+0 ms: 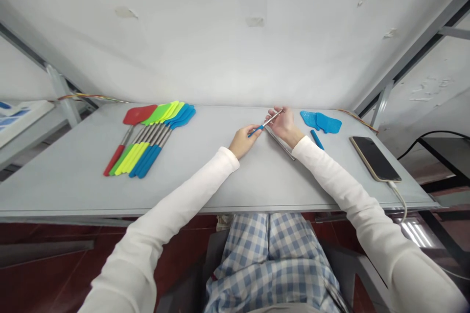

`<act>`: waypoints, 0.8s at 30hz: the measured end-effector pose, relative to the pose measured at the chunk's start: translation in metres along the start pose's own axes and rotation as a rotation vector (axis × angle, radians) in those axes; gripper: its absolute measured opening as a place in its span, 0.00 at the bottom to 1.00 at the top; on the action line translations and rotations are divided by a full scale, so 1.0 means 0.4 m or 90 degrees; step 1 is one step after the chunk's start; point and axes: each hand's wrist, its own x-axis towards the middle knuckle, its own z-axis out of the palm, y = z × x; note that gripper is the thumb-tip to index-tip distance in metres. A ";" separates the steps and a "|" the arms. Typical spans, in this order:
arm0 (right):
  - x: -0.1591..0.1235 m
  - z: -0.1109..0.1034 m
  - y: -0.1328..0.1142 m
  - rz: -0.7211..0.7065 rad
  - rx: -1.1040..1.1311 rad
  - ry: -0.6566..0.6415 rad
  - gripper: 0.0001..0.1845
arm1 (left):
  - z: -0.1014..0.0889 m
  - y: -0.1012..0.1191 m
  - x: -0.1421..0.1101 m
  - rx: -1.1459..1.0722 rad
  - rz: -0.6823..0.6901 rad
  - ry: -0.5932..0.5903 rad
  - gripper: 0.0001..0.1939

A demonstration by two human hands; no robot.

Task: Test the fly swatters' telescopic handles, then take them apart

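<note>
Work in hand, as judged: one loose swatter-type shaft being handled betw both hands, off the table, not yet joined to any head. Whatever move comes next calls for fingertip care, since the shaft is thin and only pinched.

L hand [243, 141] and R hand [283, 123] are close together, nearly meeting over the table, w/ a slim steel rod w/ blue grip [270, 121] spanning the small gap betw them. L hand is partly closed, fingers curled in on the blue end. R hand is pinching the steel part near its far end, fingers loosely bent, not a full fist. Rod lies at a slant, blue end toward L hand, steel end up past R hand.

Just under R hand, a long flat steel strip [279, 143] lies on the grey table [73, 171], touching neither hand as far as can be seen. Right of R hand: two flat blue plastic swatter heads [323, 122] and a short blue handle piece [317, 139] beside them. Further right, a phone [374, 159] w/ a cable. Left of L hand, well apart: a fanned row of swatters [149, 137] w/ red, green, yellow and blue heads, steel shafts and matching grips.
</note>
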 end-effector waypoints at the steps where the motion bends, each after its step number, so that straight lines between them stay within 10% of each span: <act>1: -0.009 0.002 -0.004 0.020 0.009 0.000 0.14 | -0.001 0.005 -0.003 0.075 0.013 0.008 0.14; 7: -0.036 0.027 -0.011 -0.017 0.059 0.006 0.21 | -0.001 0.044 -0.025 0.376 0.008 -0.056 0.14; 11: -0.026 0.032 -0.011 -0.089 -0.008 -0.054 0.23 | -0.009 0.059 -0.028 0.011 -0.067 -0.166 0.17; 16: 0.028 -0.039 -0.156 -0.159 -0.172 -0.081 0.23 | -0.058 0.040 -0.033 -0.453 -0.334 -0.497 0.21; 20: 0.074 -0.112 -0.232 -0.164 -0.344 -0.071 0.23 | -0.088 0.015 -0.024 -0.594 -0.335 -0.351 0.14; 24: 0.086 -0.132 -0.132 -0.136 -0.633 -0.037 0.13 | -0.092 0.006 -0.005 -0.660 -0.307 -0.147 0.10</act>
